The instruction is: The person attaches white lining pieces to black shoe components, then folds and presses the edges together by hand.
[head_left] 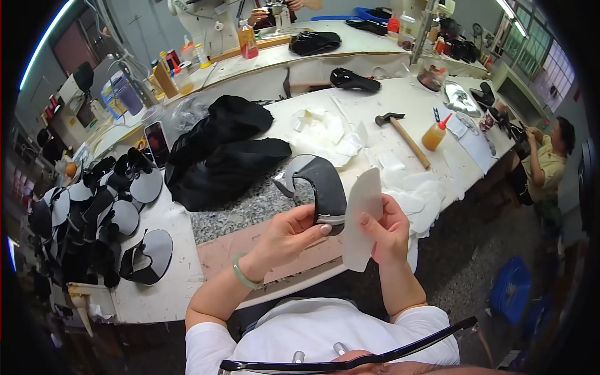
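Between thumb and fingers, my left hand (286, 234) grips a black and grey shoe upper (326, 187), its curved strap arching toward the far side. My right hand (391, 230) pinches a long white lining piece (361, 222) with rounded ends, held upright close beside the upper. Below both hands lie a speckled stone slab (231, 219) and a pinkish board (225, 253) at the near edge of the table. A loose pile of white pieces (415, 194) lies just beyond my right hand. One more black and grey upper (149, 257) rests to the left.
Heaped uppers (94, 212) cover the table's left end, beside black cloth (219, 156) and a phone (156, 142). A hammer (405, 140) and a red-tipped glue bottle (435, 132) lie farther back. Another person (547, 165) sits at right; a blue basket (510, 289) stands on the floor.
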Motion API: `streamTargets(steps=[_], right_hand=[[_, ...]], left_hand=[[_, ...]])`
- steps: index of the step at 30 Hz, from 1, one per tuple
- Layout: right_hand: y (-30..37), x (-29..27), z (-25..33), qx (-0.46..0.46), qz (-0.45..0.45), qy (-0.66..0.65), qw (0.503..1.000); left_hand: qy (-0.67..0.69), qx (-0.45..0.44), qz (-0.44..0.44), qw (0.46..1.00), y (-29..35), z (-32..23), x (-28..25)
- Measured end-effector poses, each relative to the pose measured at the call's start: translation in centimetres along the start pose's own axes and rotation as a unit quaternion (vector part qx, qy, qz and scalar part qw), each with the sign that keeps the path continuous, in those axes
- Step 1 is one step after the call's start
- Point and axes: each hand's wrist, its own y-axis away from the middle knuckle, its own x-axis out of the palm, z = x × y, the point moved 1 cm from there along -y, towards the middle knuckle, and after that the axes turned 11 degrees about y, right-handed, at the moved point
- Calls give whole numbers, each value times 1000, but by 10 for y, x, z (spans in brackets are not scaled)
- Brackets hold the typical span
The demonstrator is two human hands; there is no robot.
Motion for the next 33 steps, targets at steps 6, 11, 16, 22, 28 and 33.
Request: streamTargets(steps=[6, 11, 16, 22, 28, 33], right_hand=[[-1, 1, 7, -52, -47, 125, 990], [-4, -2, 6, -39, -79, 122, 989], [-5, -5, 7, -27, -74, 138, 987], [-7, -7, 5, -27, -63, 130, 989], [-5, 0, 9, -30, -58, 161, 985], [-5, 1, 3, -62, -67, 200, 976]], left_hand=[[13, -39, 6, 999, -19, -1, 13], [75, -54, 1, 996, -25, 10, 12], [41, -48, 2, 998, -26, 15, 13], [29, -40, 8, 999, -24, 11, 16], [20, -40, 17, 999, -21, 10, 14], [6, -28, 24, 999, -17, 14, 11]])
